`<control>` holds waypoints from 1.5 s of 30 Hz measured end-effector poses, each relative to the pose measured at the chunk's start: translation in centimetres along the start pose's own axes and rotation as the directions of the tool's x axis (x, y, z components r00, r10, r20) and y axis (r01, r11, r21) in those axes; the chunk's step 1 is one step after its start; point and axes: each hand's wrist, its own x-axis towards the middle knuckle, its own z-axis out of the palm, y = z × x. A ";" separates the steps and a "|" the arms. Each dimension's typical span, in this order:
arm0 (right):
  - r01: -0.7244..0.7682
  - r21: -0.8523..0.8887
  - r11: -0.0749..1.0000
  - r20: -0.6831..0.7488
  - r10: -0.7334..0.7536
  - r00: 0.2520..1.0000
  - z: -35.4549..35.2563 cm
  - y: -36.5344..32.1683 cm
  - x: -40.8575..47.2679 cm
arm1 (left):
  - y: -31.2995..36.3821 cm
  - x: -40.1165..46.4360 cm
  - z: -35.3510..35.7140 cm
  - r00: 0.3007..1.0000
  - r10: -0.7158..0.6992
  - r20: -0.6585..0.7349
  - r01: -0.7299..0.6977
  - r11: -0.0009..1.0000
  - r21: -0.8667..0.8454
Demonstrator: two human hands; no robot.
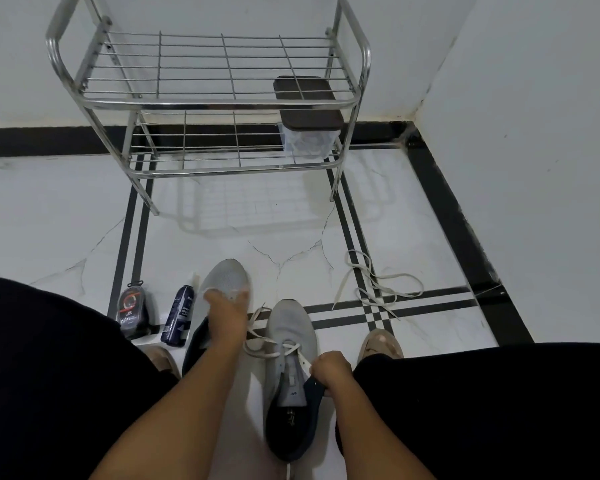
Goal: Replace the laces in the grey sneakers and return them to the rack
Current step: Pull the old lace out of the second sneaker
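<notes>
Two grey sneakers with dark heels lie on the white floor between my knees. My left hand [226, 308] rests over the lace area of the left sneaker [226, 276], fingers curled down onto it. The right sneaker [290, 327] has a white lace [257, 342] partly threaded, its loose end trailing left. My right hand [330, 370] grips the right side of that sneaker's dark collar. A loose pale lace [371, 284] lies tangled on the floor to the right. The steel two-shelf rack [201, 105] stands against the far wall.
A clear box with a dark lid [309, 112] sits on the rack's lower shelf at the right. A dark spray bottle [179, 315] and a packaged shoe-care item [132, 311] lie left of the sneakers. My slippered feet [380, 342] and dark-clothed knees flank the shoes. Walls meet at the right corner.
</notes>
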 end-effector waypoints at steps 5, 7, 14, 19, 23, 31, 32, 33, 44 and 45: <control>-0.051 -0.002 0.999 0.039 0.051 0.998 -0.2 -0.2 1.3 | -1.5 -4.6 1.9 0.855 0.492 0.165 -0.445 0.531 0.721; -0.100 0.052 0.994 0.082 0.096 0.992 -0.7 -0.4 0.5 | -2.8 -6.1 2.8 0.886 0.317 0.338 -0.457 0.475 0.752; -0.144 0.074 0.987 0.085 0.137 0.987 -1.4 -0.9 -0.8 | -4.7 -4.8 2.1 0.920 0.021 0.390 -0.286 0.718 0.634; 0.194 -0.291 0.937 -0.100 -0.231 0.968 0.1 -2.0 -1.5 | -5.1 -4.1 1.3 0.891 -0.068 0.449 -0.187 0.847 0.498; 0.472 -0.469 0.747 -0.066 -0.562 0.824 2.2 -2.5 -2.0 | -5.0 -4.4 1.3 0.899 -0.059 0.435 -0.167 0.870 0.464; 0.314 -0.090 0.945 -0.236 -0.327 0.915 0.4 -2.3 -0.7 | -5.8 -3.7 0.4 0.903 -0.179 0.391 -0.025 0.886 0.462; 0.243 0.037 0.969 -0.262 -0.226 0.938 -0.4 -2.1 -0.3 | -5.8 -3.6 0.4 0.903 -0.172 0.395 -0.034 0.885 0.463; 0.183 0.064 0.981 -0.282 -0.158 0.946 -1.1 -2.2 -0.3 | -5.7 -3.6 0.5 0.899 -0.155 0.409 -0.059 0.884 0.464; 0.354 -0.594 0.722 -0.083 -0.493 0.866 2.9 -2.0 -0.7 | -5.4 -4.2 0.7 0.887 -0.151 0.436 -0.096 0.863 0.496; 0.358 -0.568 0.741 -0.073 -0.479 0.875 2.8 -2.1 -0.6 | -5.4 -4.2 0.7 0.888 -0.146 0.436 -0.100 0.864 0.493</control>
